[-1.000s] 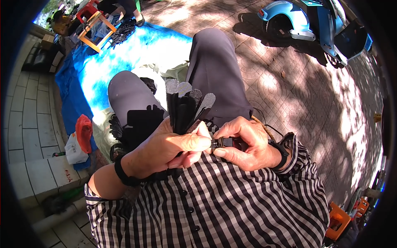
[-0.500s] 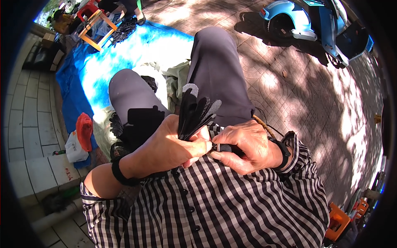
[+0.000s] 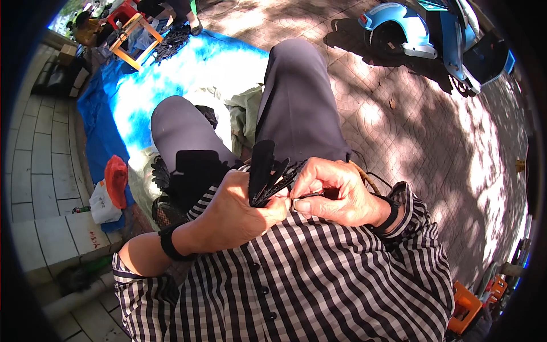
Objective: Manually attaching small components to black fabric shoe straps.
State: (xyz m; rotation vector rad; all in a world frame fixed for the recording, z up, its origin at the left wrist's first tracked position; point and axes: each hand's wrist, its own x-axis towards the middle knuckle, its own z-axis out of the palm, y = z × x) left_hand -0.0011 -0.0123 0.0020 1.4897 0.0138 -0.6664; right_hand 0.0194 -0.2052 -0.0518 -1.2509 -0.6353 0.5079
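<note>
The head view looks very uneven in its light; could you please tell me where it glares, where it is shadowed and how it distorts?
Head view: the blue tarp is blown out white by sun; dappled shade mottles the paving; both hands and the black bundle are shaded; fisheye bends the tiles at the dark rim.

- The bundle of black strips [image 3: 266, 174] had stood upright and fanned out above the hands a second earlier; it tipped over and closed up, and now leaned toward the right.
- The pale tips of the strips, which had caught the light, no longer showed.
- The left hand [image 3: 239, 211] rolled further over the bundle, its thumb pressed closer to the right hand [image 3: 333, 194].
- The right hand's fingers seemed to close tighter, though shadow hid the grip.
</note>
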